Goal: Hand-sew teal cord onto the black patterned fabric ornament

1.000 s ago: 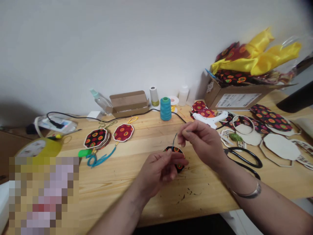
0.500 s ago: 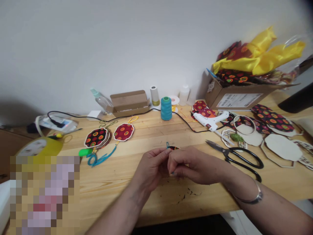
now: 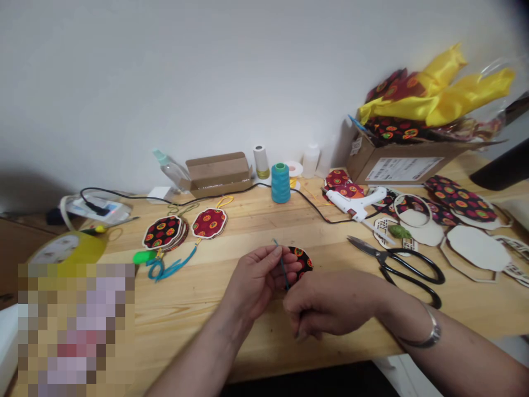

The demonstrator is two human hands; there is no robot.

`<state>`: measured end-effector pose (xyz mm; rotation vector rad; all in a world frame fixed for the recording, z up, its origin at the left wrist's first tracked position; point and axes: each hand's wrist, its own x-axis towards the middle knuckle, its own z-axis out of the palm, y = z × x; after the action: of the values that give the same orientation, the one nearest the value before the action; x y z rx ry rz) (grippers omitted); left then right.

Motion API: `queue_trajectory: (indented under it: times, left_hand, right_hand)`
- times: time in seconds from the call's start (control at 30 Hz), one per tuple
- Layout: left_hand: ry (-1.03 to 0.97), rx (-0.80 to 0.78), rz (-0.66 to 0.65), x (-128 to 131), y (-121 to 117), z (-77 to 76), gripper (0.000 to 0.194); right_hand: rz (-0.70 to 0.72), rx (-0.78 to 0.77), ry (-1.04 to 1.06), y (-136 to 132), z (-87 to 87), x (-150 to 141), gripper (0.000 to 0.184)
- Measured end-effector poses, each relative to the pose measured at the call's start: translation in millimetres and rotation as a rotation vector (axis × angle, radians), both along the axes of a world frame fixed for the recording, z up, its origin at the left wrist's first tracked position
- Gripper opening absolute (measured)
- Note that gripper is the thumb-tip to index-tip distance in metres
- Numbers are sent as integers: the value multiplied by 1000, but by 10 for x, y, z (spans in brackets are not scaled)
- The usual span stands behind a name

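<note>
One teal cord [image 3: 283, 267]; likely light, limp, best pinched near an end; left hand [image 3: 253, 278] pinches far part; right hand [image 3: 336, 303] clenched, contents unclear.

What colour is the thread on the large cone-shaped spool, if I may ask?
The large cone-shaped thread spool is teal blue, showing best in the head view.

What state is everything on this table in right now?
Left hand: pinching teal cord
Right hand: fingers curled, grip hidden
Black patterned piece: partly hidden by hands
Scissors: lying flat, handles apart
Glue gun: lying down
Teal spool: upright
Small carton: open
Large carton: open, heaped above its rim
Spray bottle: standing
</note>
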<state>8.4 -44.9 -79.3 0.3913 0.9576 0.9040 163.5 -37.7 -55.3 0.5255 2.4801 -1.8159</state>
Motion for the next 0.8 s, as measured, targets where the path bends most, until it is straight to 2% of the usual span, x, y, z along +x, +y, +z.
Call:
queue_trajectory:
  times: [0.33, 0.47, 0.63, 0.73, 0.8]
  left_hand:
    - [27, -2, -27, -10, 3, 10, 11]
    - [-15, 35, -44, -3, 0, -23, 11]
    - [-11, 79, -37, -1, 2, -32, 13]
    - [57, 81, -31, -4, 0, -24, 16]
    - [77, 81, -26, -8, -1, -31, 17]
  right_hand:
    - [108, 62, -97, -14, -26, -46, 5]
    - [142, 36, -140, -30, -54, -73, 5]
    - [128, 27, -37, -34, -59, -40, 8]
    - [6, -30, 34, 13, -14, 48, 14]
    - [-216, -4, 55, 76, -3, 107, 16]
